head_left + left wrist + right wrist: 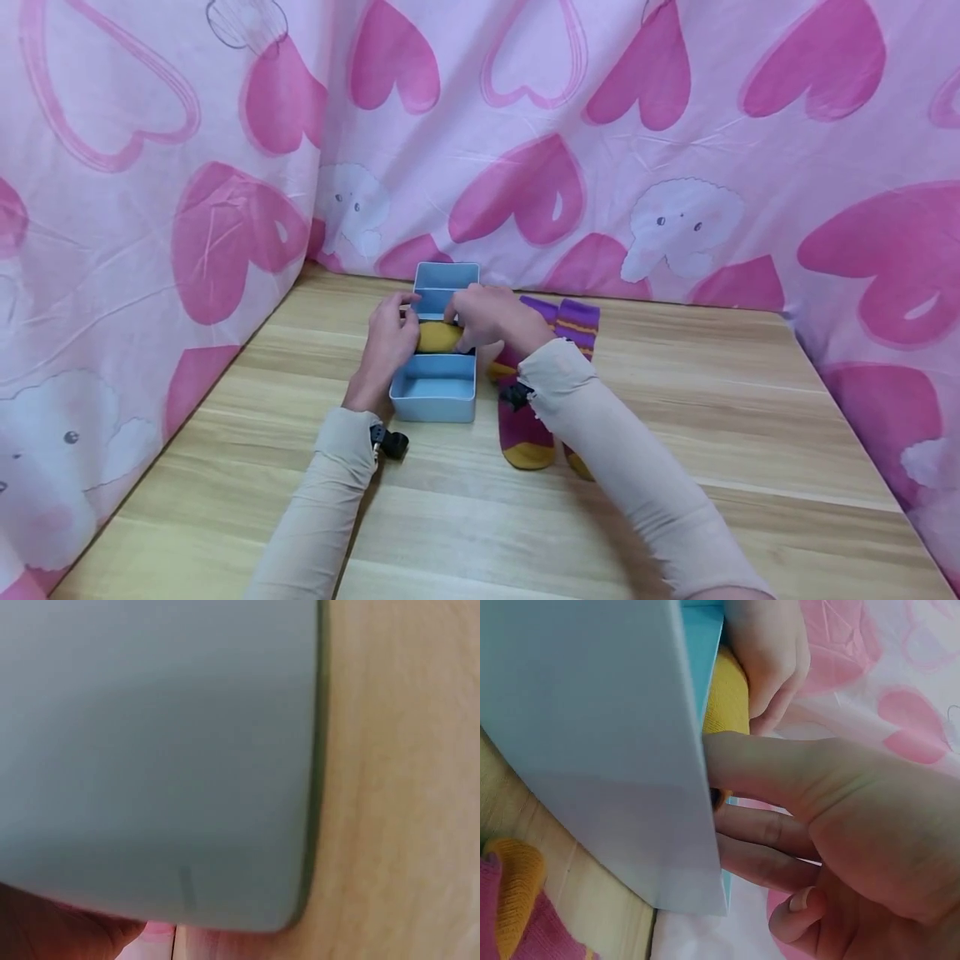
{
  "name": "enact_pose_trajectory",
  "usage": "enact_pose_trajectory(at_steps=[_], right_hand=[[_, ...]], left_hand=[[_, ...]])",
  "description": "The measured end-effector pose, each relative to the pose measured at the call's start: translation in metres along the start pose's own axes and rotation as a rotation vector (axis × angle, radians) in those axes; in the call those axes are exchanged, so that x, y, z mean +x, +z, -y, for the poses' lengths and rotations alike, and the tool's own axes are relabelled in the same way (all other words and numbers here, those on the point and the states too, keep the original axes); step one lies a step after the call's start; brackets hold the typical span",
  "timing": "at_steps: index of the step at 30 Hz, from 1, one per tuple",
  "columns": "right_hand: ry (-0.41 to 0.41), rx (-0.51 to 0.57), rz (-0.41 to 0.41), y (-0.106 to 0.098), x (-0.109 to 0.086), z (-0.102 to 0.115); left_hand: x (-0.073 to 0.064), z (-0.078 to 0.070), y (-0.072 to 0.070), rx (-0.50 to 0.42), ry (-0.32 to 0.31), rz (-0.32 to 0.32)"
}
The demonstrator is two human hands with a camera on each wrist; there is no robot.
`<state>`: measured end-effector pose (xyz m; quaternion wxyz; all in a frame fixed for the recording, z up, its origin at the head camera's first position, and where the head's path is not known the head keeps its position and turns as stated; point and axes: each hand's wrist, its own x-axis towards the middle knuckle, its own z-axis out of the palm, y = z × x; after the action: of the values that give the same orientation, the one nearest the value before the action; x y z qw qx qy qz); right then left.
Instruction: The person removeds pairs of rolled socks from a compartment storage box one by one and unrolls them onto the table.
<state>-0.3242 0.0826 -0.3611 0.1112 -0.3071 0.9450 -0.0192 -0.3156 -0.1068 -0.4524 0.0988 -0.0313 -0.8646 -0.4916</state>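
A yellow rolled sock [439,337] sits in the middle section of a light-blue divided box [433,408]. My left hand [390,340] is at its left end, fingers curled against it; their tips are hidden. From the right, my right hand [491,318] reaches over the box wall and grips the other end between thumb and fingers. In the right wrist view, that hand [832,817] straddles the wall beside the yellow roll [729,694], with the left hand [769,660] beyond. The left wrist view is mostly filled by the box's outer side [157,750].
Purple-and-maroon socks with mustard toes [528,454] lie flat on the wooden table [712,417], right of the box and partly under my right forearm. Pink heart-patterned cloth [517,192] hangs behind and along both sides. The box's front and back sections show bare insides.
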Motion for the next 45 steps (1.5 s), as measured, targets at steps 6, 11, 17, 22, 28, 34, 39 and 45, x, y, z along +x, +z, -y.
enact_pose_trajectory(at_steps=[6, 11, 17, 22, 28, 34, 39, 45], right_hand=[[0.020, 0.021, -0.027, 0.001, -0.003, -0.002], [-0.002, 0.003, -0.070, 0.001, -0.006, -0.004], [-0.015, 0.032, -0.091, -0.001, -0.011, -0.008], [-0.022, 0.090, -0.103, 0.000, -0.017, -0.011], [-0.065, 0.185, -0.141, 0.003, -0.024, -0.018], [-0.071, 0.326, -0.171, 0.008, -0.030, -0.023], [-0.089, 0.400, -0.223, 0.009, -0.034, -0.025], [-0.133, 0.517, -0.274, 0.015, -0.036, -0.031]], left_hand=[[0.001, -0.001, 0.001, 0.007, 0.008, -0.009], [0.001, 0.000, 0.001, 0.008, 0.009, -0.012], [0.000, 0.000, 0.002, 0.002, 0.007, -0.014], [-0.001, 0.002, 0.004, -0.013, -0.001, -0.013], [-0.001, 0.004, 0.006, -0.048, -0.023, -0.018], [0.000, 0.003, 0.006, -0.090, -0.050, -0.022], [0.001, 0.003, 0.005, -0.104, -0.055, -0.015], [-0.001, 0.002, 0.002, -0.099, -0.050, -0.008]])
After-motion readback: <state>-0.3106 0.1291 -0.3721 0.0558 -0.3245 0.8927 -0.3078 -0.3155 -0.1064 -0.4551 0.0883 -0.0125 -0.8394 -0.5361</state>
